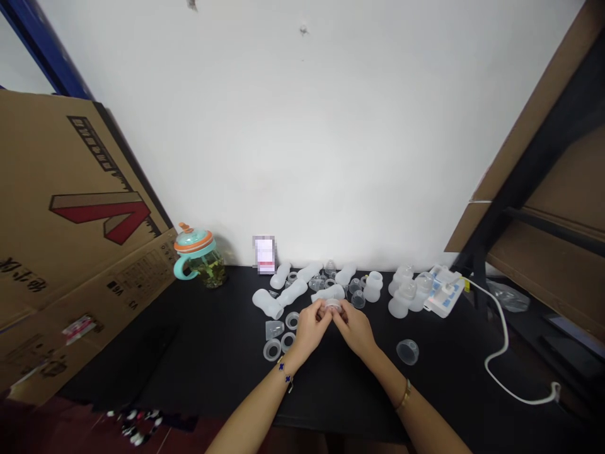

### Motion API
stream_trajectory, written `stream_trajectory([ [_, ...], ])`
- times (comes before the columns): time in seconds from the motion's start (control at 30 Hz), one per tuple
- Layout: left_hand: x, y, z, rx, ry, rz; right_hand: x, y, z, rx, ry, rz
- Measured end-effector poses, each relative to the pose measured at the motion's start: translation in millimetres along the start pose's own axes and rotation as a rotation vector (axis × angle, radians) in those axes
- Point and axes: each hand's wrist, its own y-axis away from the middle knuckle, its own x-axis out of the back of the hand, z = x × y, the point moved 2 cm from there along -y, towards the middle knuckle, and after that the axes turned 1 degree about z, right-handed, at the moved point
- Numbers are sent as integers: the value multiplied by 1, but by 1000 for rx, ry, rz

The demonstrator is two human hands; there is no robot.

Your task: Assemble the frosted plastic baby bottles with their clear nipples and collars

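My left hand [312, 325] and my right hand [353, 325] meet over the table, both pinching one whitish bottle collar ring [333, 304] between the fingertips. Whether a teat sits inside it, I cannot make out. Just behind lies a frosted bottle body [336, 291] on its side. Left of my left hand are loose collar rings [271, 350] and a clear cap [274, 330]. More bottle bodies [267, 304] lie farther back, among clear teats [358, 299]. To the right, several bottles with domed clear caps [403, 299] stand upright, and one clear cap [407, 352] lies alone.
A black table [212, 353] runs along a white wall. At its left stand a teal-lidded jug [210, 270] and a large cardboard box [70, 239]. A lit phone [265, 255] leans on the wall. A power strip [445, 291] with a white cable [503, 328] lies right.
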Motion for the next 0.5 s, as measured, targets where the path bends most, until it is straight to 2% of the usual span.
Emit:
stream_trajectory([
  [0.5,-1,-1,0,-38,-53,-2,0,-2,3,-41,48,21],
])
